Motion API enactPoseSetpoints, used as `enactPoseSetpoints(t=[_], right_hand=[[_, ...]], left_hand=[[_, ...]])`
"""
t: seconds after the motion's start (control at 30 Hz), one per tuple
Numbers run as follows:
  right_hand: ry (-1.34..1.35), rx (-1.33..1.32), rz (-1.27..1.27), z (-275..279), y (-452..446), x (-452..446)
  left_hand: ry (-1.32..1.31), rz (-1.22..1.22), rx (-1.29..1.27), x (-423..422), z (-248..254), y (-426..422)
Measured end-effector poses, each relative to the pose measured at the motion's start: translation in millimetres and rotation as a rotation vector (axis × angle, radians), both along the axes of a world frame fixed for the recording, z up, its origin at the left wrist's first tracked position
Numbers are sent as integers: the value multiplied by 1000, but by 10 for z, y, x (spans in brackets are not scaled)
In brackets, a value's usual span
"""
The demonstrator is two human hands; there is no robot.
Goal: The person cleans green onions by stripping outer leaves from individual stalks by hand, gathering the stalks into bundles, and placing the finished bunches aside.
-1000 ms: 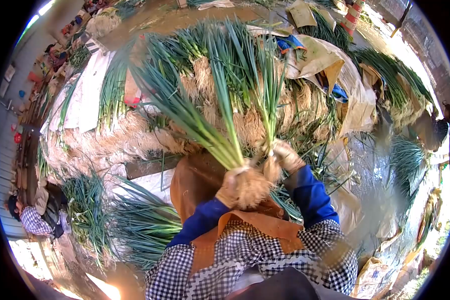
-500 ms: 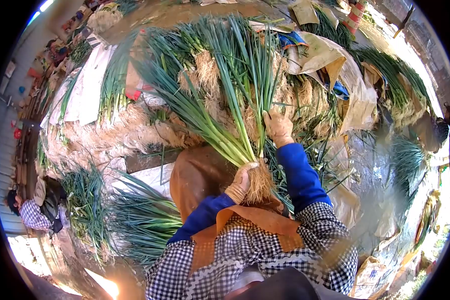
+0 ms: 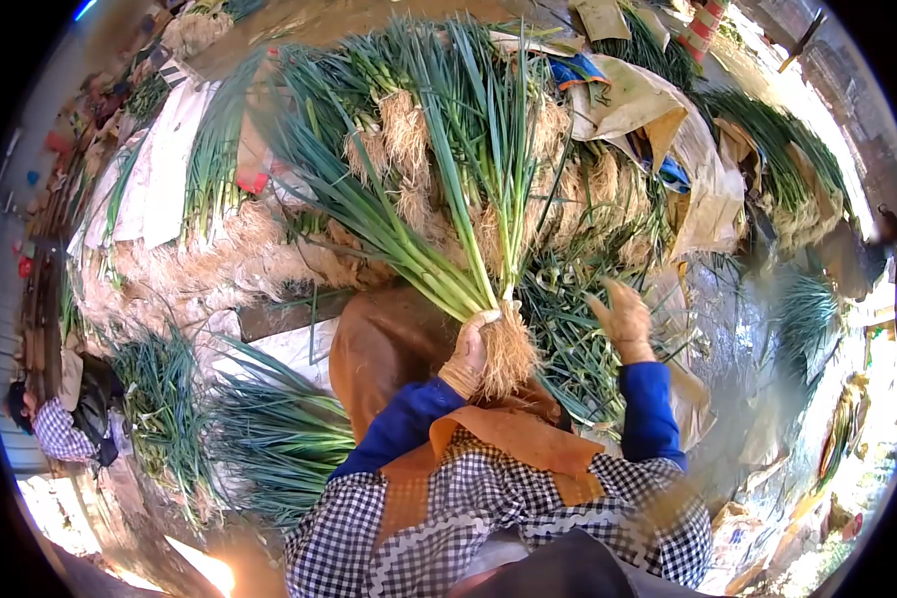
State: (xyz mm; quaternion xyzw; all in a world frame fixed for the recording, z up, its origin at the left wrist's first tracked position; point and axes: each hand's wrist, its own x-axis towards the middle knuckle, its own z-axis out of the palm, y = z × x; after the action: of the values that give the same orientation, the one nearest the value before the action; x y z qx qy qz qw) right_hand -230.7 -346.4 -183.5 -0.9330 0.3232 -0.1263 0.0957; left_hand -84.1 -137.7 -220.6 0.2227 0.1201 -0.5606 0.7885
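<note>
A bunch of green onions (image 3: 439, 284) fans out upward and to the left, its pale stems gathered low and its tan roots (image 3: 509, 351) hanging in front of me. My left hand (image 3: 466, 357), in a tan glove, is closed round the stems just above those roots. Off to the right, apart from the bunch, my gloved right hand (image 3: 625, 321) is raised with thumb and fingers spread. I see nothing held in it. Loose green leaves and trimmings (image 3: 578, 339) lie beneath and beside it.
A long heap of green onions with roots (image 3: 239, 264) stretches across ahead, partly under cloth sheets (image 3: 658, 110). More onions (image 3: 284, 439) lie at my left, beside a brown apron (image 3: 389, 349) over my knee. Another person (image 3: 70, 424) is at far left. Wet ground (image 3: 738, 349) shows at right.
My right hand has let go of the onion leaves and moved right and down, its fingers opening. My left hand keeps its hold on the bunch, nearly in place.
</note>
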Motion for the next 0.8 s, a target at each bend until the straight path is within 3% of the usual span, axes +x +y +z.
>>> enactPoseSetpoints(t=[0.07,0.1,0.13,0.17,0.23,0.3,0.37,0.43,0.5,0.53,0.57,0.63,0.67,0.73,0.8], right_hand=[[-395,205,326,273,242,622],[-443,217,465,219,325,877],[-421,139,500,14,375,1077],[-33,78,452,50,448,1199],[-115,-2,538,-67,640,1144],[70,-66,781,-23,768,843],[-107,72,1097,-193,669,339],[284,120,1087,-43,542,-170],[960,126,638,-176,211,-383],[926,-19,610,67,170,-252],[541,114,466,-295,19,-125],[47,189,217,273,358,564],[10,61,194,338,438,845],[162,181,159,490,503,1308],[-6,302,287,98,315,1469]], left_hand=[[-80,-1,18,-20,11,21],[-165,-5,36,-16,17,51],[-226,7,51,-6,-42,54],[-237,17,51,-21,-33,73],[-184,167,76,-23,77,100],[-174,161,103,13,106,93],[-134,157,54,28,-58,42],[-47,44,-53,83,-21,51],[-52,67,50,60,-57,-11],[-239,193,91,-115,311,29],[-59,104,29,-8,-480,-81],[-146,105,29,-108,-486,-80],[-149,109,30,-141,-478,-82],[-96,88,6,-136,-376,-57],[-87,59,-33,-132,-56,57]])
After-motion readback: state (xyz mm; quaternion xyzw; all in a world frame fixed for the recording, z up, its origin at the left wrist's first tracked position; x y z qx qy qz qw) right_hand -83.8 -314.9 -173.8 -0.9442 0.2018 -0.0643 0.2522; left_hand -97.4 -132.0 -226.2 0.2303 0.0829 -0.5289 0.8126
